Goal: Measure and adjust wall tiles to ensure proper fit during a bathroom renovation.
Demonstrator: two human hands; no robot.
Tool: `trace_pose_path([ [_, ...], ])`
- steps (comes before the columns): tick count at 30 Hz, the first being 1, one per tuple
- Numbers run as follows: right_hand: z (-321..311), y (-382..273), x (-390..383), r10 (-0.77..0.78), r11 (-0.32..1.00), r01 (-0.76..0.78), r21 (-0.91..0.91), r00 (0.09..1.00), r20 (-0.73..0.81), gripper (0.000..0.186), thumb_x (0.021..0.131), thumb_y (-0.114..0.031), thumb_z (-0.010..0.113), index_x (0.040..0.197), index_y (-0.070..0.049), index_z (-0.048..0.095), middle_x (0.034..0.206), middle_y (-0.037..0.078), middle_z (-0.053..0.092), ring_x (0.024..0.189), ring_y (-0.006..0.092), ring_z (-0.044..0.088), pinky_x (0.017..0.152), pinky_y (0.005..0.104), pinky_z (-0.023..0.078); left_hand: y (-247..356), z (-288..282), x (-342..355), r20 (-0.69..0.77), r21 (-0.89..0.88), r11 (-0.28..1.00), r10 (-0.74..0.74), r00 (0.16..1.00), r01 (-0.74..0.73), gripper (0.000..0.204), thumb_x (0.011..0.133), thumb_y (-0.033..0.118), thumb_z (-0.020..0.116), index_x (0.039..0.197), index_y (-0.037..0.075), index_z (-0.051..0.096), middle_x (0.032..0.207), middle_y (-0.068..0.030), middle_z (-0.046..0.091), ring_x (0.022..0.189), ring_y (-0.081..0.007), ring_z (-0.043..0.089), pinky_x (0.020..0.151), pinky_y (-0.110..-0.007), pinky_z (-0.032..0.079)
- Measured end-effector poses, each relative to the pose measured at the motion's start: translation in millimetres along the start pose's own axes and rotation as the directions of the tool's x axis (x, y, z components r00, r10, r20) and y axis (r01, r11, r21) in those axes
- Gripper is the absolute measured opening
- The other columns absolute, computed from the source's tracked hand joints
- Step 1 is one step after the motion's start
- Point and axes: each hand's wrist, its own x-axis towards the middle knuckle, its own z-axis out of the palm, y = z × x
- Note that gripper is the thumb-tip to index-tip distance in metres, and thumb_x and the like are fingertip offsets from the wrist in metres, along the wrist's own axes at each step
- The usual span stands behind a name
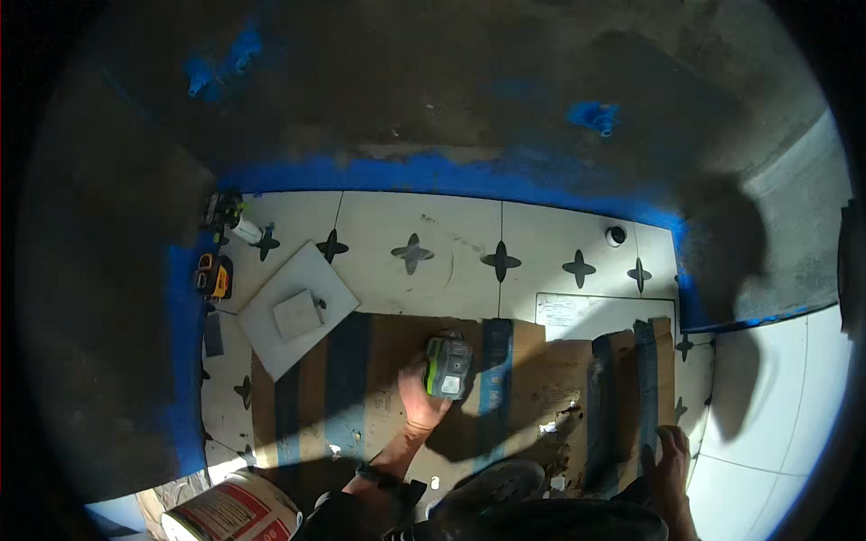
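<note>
My left hand (424, 394) is closed around a boxy grey and green power tool or device (448, 367) with a white label. It holds this over the brown cardboard sheet (401, 338), in the middle of the view; the exact kind of tool cannot be made out. At the lower right, my right hand (668, 464) is empty, its fingers apart, beside the right end of the cardboard. My knee (505, 480) shows between the two arms.
A large pale tile (262, 325) with a smaller piece (298, 316) lies left. Nearby are a yellow-black tool (215, 277) and a green-black tool (216, 212). A bucket (225, 514) stands lower left, a white sheet (591, 314) right. Pipe stubs (595, 117) stick out of the dark wall.
</note>
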Motion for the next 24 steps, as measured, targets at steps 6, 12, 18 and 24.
trace_pose_path([
  [6, 112.3, -150.9, 133.8, -0.581, 0.775, 0.452, 0.442, 0.786, 0.213, 0.06, 0.096, -0.036, 0.07, 0.144, -0.004, 0.054, 0.129, 0.024, 0.064, 0.116, 0.0429, 0.065, 0.098, 0.0506, 0.055, 6.2, 19.6, -13.7, 0.004, -0.503, 0.779, -0.431, 0.902, 0.374, 0.088, 0.072, 0.034, 0.092, 0.137, -0.004, 0.048, 0.125, -0.0204, 0.06, 0.113, -0.0327, 0.06, 0.097, -0.047, 0.05],
  [12, 177.8, -286.9, 150.6, -0.471, 0.816, 0.343, 0.465, 0.861, 0.191, 0.093, 0.084, -0.049, 0.077, 0.155, -0.001, 0.04, 0.147, 0.03, 0.049, 0.123, 0.0493, 0.06, 0.096, 0.0523, 0.057, -27.8, 8.4, -21.0, 0.111, -0.556, 0.755, -0.348, 0.931, 0.348, 0.103, 0.08, 0.035, 0.09, 0.155, -0.004, 0.031, 0.142, -0.0207, 0.055, 0.125, -0.0327, 0.061, 0.108, -0.045, 0.05],
  [18, 183.8, -303.6, 151.0, -0.459, 0.818, 0.35, 0.456, 0.875, 0.152, 0.093, 0.079, -0.036, 0.081, 0.148, 0.009, 0.037, 0.134, 0.032, 0.053, 0.119, 0.0445, 0.061, 0.09, 0.046, 0.06, 49.7, -10.4, 31.6, 0.213, -0.765, 0.555, -0.261, 0.941, 0.327, 0.055, 0.099, 0.013, 0.061, 0.149, -0.003, 0.046, 0.139, -0.017, 0.058, 0.123, -0.0244, 0.061, 0.102, -0.038, 0.052],
  [24, 246.9, -305.6, 149.8, -0.451, 0.775, 0.444, 0.451, 0.887, -0.097, 0.086, 0.074, -0.023, 0.081, 0.147, 0.0, 0.042, 0.126, 0.028, 0.056, 0.11, 0.0423, 0.066, 0.077, 0.047, 0.062, 33.6, -7.7, 22.1, 0.242, -0.664, 0.706, -0.111, 0.964, 0.248, 0.053, 0.1, 0.015, 0.06, 0.148, -0.003, 0.048, 0.137, -0.0152, 0.06, 0.121, -0.0238, 0.062, 0.098, -0.036, 0.053],
])
